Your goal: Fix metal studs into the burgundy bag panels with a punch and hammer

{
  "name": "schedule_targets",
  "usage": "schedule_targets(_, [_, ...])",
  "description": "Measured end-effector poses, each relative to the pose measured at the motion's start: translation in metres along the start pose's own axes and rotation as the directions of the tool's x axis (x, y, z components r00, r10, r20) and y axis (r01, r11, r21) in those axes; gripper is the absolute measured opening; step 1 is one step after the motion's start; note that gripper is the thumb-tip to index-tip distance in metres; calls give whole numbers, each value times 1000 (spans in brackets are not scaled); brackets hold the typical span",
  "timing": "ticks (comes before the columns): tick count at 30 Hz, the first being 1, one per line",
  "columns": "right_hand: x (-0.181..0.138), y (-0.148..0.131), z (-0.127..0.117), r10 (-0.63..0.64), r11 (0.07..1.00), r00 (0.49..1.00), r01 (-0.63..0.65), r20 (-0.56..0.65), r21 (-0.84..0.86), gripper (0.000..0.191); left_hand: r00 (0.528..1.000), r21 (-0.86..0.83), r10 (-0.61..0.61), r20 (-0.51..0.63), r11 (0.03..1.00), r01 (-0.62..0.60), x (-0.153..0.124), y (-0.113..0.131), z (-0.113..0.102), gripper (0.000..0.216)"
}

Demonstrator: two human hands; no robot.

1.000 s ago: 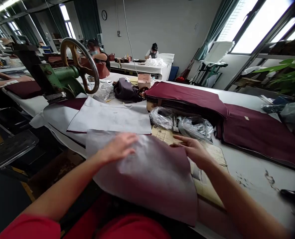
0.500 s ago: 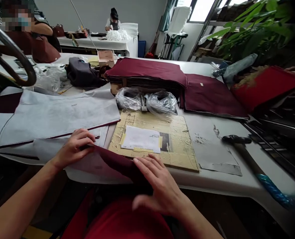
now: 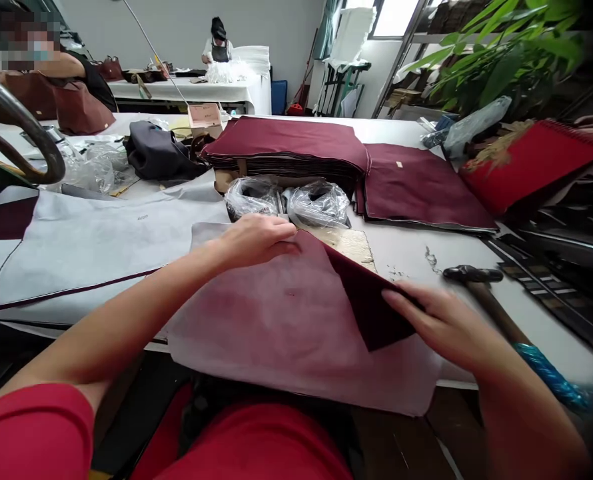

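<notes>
A maroon leather panel (image 3: 286, 327) lies in front of me, its pale pinkish backing facing up. One corner is folded over, showing the dark maroon face. My left hand (image 3: 261, 241) pinches the far edge near the middle, fingers closed. At the folded corner on the right, my right hand (image 3: 441, 321) grips the same panel between thumb and fingers. Beneath it, a cardboard board (image 3: 349, 245) is mostly covered. To the left lie more panels (image 3: 111, 230) with whitish backing and maroon edges.
Behind the board sit two plastic-wrapped bundles (image 3: 319, 203) and a tall stack of maroon panels (image 3: 286, 140). A hammer (image 3: 496, 307) with blue wrap on its handle lies at right. A curved metal bar (image 3: 51, 150) rises at left. Two people work farther back.
The panel has come up from the near edge onto the board, covering it and the white paper. Both hands moved right and away from me, and my right hand now grips the corner.
</notes>
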State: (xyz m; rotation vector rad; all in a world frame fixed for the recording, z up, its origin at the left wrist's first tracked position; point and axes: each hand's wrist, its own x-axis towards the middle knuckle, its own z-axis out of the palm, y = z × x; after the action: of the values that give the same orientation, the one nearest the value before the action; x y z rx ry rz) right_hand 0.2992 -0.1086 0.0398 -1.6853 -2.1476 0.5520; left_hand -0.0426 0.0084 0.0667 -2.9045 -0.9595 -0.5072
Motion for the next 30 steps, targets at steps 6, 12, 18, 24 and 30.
schedule_targets(6, [27, 22, 24, 89, 981, 996, -87, 0, -171, 38, 986, 122, -129, 106, 986, 116, 23, -2, 52, 24])
schedule_targets(12, [27, 26, 27, -47, 926, 971, -45, -233, -375, 46, 991, -1, -134, 26, 991, 134, -46, 84, 50, 61])
schedule_targets(18, [95, -67, 19, -488, 870, 857, 461, -164, -177, 30, 990, -147, -112, 89, 981, 124, -84, 101, 76, 83])
schedule_targets(24, [250, -140, 54, -365, 888, 920, 390, 144, -243, 33, 985, -196, -167, 42, 965, 172, -79, 101, 73, 79])
schedule_targets(30, [336, -143, 92, -166, 950, 963, 215, 213, -228, 23, 987, -183, -158, 0, 971, 155, -81, 97, 72, 78])
